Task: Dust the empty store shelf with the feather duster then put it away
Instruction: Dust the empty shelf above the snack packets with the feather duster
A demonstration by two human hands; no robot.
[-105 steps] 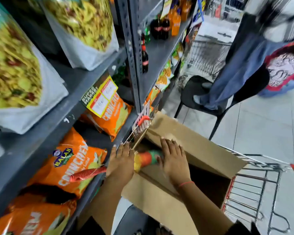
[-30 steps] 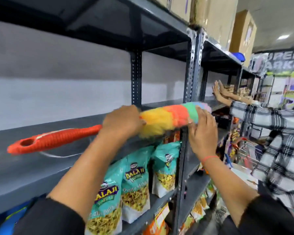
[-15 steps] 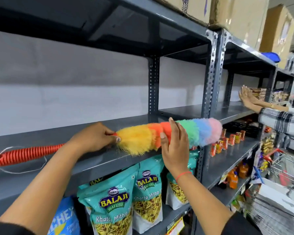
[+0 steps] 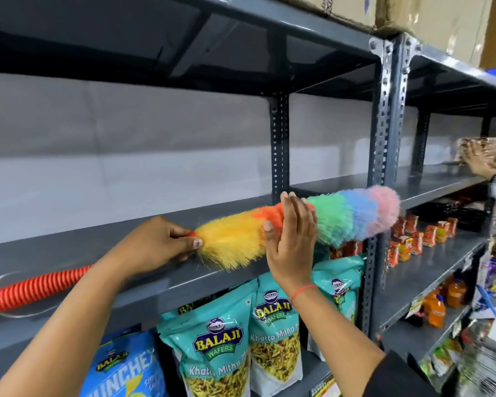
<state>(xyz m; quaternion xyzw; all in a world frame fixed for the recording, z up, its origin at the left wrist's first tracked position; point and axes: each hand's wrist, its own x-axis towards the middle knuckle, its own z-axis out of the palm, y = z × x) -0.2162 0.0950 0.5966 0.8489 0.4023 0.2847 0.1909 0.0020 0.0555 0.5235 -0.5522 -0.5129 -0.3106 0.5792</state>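
Observation:
A rainbow feather duster [image 4: 341, 219] with a ribbed orange handle lies along the front of the empty grey shelf [image 4: 78, 247]. Its yellow end rests on the shelf edge and its pink tip pokes past the upright post. My left hand [image 4: 155, 245] pinches the handle right where the yellow fluff begins. My right hand [image 4: 292, 239] is flat and open, with its palm pressed against the orange part of the fluff from the front.
Slotted grey uprights [image 4: 384, 167] split the shelving into bays. Teal wafer bags [image 4: 221, 348] fill the shelf below. Cardboard boxes [image 4: 355, 7] sit on top. Small red packs [image 4: 413, 236] and orange bottles [image 4: 441, 305] stand to the right. Another person's hands [image 4: 487, 164] reach in at far right.
The duster came up out of the cardboard box onto the empty shelf. Over the last second it slid right along the shelf, and my right hand shifted from its tip to the middle.

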